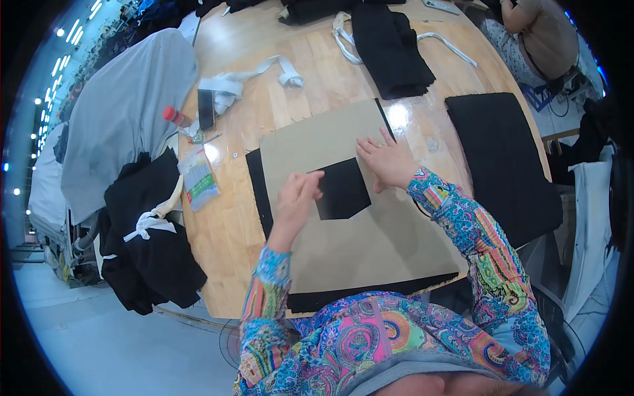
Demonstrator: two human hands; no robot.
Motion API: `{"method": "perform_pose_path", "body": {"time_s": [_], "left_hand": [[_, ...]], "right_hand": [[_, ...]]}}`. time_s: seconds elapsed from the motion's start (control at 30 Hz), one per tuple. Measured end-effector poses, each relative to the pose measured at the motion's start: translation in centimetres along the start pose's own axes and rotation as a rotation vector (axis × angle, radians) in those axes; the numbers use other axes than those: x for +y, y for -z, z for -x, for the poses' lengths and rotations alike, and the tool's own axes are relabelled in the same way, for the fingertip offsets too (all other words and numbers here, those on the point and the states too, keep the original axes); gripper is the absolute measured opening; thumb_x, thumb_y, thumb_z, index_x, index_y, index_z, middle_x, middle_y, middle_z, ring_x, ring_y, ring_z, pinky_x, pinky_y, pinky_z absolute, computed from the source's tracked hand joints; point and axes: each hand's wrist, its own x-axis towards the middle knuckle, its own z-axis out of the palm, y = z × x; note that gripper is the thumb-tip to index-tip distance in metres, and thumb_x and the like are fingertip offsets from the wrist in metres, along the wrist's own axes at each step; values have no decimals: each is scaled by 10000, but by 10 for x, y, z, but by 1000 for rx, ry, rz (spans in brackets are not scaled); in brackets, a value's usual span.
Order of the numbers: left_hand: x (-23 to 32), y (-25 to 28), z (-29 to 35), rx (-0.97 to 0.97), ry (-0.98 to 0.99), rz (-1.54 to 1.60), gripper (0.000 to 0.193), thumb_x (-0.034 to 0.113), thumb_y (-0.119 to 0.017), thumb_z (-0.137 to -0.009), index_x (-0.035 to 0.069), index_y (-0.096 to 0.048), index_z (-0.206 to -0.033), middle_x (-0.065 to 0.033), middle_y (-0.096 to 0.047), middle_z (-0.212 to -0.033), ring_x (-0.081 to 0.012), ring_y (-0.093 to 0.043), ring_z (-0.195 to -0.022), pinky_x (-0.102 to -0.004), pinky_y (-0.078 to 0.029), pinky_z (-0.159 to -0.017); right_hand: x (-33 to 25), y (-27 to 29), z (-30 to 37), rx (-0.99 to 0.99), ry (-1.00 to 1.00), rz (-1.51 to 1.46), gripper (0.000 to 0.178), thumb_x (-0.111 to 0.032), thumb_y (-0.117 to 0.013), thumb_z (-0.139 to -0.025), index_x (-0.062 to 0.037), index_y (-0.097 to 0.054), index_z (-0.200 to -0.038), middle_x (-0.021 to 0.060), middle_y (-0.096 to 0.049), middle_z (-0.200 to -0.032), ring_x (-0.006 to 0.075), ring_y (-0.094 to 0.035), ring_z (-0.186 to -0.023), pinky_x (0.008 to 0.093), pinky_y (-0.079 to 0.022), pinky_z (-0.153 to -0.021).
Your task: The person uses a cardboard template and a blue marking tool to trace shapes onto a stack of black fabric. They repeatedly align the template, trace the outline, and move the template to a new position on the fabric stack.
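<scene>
A beige sheet (370, 247) lies on black fabric (396, 288), whose edges stick out at the left and along the near side. At its middle shows a black pocket-shaped patch (345, 191); whether this is a piece on top or an opening onto the fabric below, I cannot tell. My left hand (297, 200) is at the patch's left edge, fingers bent and drawn together; anything in them is too small to make out. Beside the patch's upper right corner, my right hand (388, 162) rests on the sheet with its fingers stretched out.
A folded black cloth stack (505, 162) lies at the right, a tied black bundle (389, 53) farther back. At left are a phone (206, 109), a red-capped bottle (174, 115), a plastic packet (199, 178) and black garments (155, 231). A person (545, 39) sits far right.
</scene>
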Motion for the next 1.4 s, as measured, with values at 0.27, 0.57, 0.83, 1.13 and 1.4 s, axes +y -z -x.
{"method": "perform_pose_path", "body": {"time_s": [0.27,0.57,0.83,1.13,1.4], "left_hand": [[-28,-68,-60,94,192,350,151,55,-639,-859,-37,-647,-979,-94,-654,-904,-129,-632,-764,-252,-538,-723],[-30,-85,-64,244,9,-191,151,118,-675,-816,-1,-681,-909,-62,-697,-795,-99,-631,-715,-240,-498,-661],[-31,-89,-65,271,-55,-363,156,146,-671,-809,8,-690,-879,-97,-707,-776,-130,-654,-691,-262,-512,-664],[-44,-40,-38,449,-36,-146,132,96,-660,-817,-17,-675,-884,-78,-685,-764,-111,-623,-677,-252,-491,-623],[-33,-15,-22,493,71,-224,154,117,-648,-843,-19,-670,-912,-59,-683,-765,-75,-593,-654,-227,-466,-571]], "right_hand": [[2,-8,-2,44,4,-113,1049,-279,-896,-494,42,-394,-1357,176,-376,-1446,313,-364,-1345,416,-285,-1119],[5,-11,0,56,24,-195,1063,-228,-902,-482,65,-380,-1361,200,-353,-1455,348,-346,-1352,385,-368,-1072],[6,-12,1,65,26,-200,1061,-215,-897,-490,63,-372,-1369,202,-344,-1461,347,-345,-1353,380,-369,-1071],[8,-16,0,80,34,-236,1079,-189,-897,-470,61,-359,-1371,195,-340,-1463,347,-326,-1362,370,-360,-1080],[6,-11,2,62,19,-274,1044,-152,-887,-493,56,-353,-1365,189,-331,-1464,345,-313,-1366,361,-352,-1089]]}}
